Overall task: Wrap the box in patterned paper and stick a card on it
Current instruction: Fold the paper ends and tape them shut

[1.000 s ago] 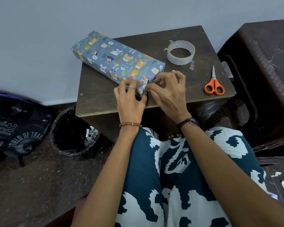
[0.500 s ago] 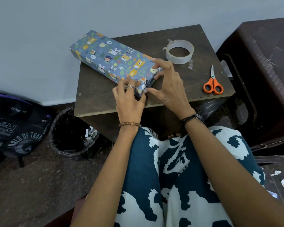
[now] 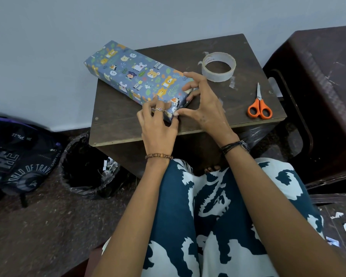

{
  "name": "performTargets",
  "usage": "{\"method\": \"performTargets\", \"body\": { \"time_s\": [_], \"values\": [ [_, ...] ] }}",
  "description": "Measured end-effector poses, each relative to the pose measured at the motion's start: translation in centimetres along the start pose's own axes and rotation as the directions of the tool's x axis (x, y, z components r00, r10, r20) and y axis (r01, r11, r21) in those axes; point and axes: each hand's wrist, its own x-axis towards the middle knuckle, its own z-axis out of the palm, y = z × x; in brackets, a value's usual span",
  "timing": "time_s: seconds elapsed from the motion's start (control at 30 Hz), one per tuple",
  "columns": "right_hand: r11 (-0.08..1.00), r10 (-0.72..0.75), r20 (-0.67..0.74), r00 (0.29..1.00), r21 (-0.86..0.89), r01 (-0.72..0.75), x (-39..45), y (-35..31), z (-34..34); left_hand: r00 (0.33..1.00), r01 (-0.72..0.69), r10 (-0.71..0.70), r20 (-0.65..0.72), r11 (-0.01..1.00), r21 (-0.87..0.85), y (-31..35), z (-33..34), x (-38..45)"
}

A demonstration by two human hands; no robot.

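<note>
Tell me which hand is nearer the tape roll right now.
Right hand: it works the box's near end, just below-left of the tape roll. Left hand is further left, on the box's near corner.

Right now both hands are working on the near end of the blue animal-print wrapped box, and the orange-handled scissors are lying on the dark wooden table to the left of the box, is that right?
Not quite. The head view shows the orange-handled scissors lying to the right of the blue animal-print wrapped box, near the dark wooden table's right edge. The rest holds: the left hand and right hand are both at the box's near end.
</note>
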Motion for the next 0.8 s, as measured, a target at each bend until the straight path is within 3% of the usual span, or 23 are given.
{"method": "performTargets", "body": {
  "time_s": [0.23, 0.33, 0.4, 0.5, 0.6, 0.8],
  "values": [
    [0.996, 0.046, 0.037, 0.998, 0.078, -0.049, 0.3, 0.4, -0.3, 0.999, 0.037, -0.036, 0.016, 0.996, -0.083, -0.7, -0.1, 0.2],
    [0.979, 0.073, -0.016, 0.997, 0.19, -0.069, 0.5, 0.7, -0.6, 0.997, 0.067, -0.061, 0.052, 0.99, -0.123, -1.2, 0.2, 0.2],
    [0.981, 0.109, -0.068, 0.992, 0.169, -0.097, 0.5, 0.9, -1.0, 0.995, 0.079, -0.07, 0.07, 0.987, -0.141, -1.4, 0.2, 0.1],
    [0.995, 0.069, -0.045, 0.997, -0.073, -0.073, 0.4, 1.3, -1.9, 0.996, 0.074, -0.065, 0.068, 0.987, -0.141, -1.3, 0.0, 0.1],
    [0.912, -0.08, 0.076, 0.994, -0.396, 0.104, 0.4, 1.5, -1.6, 0.995, 0.078, -0.067, 0.079, 0.987, -0.142, -1.1, -0.1, 0.0],
    [0.846, -0.178, -0.007, 0.984, -0.512, 0.149, 0.3, 1.2, -0.2, 0.996, 0.05, -0.042, 0.083, 0.993, -0.102, -0.8, -0.5, 0.0]
  ]
}}
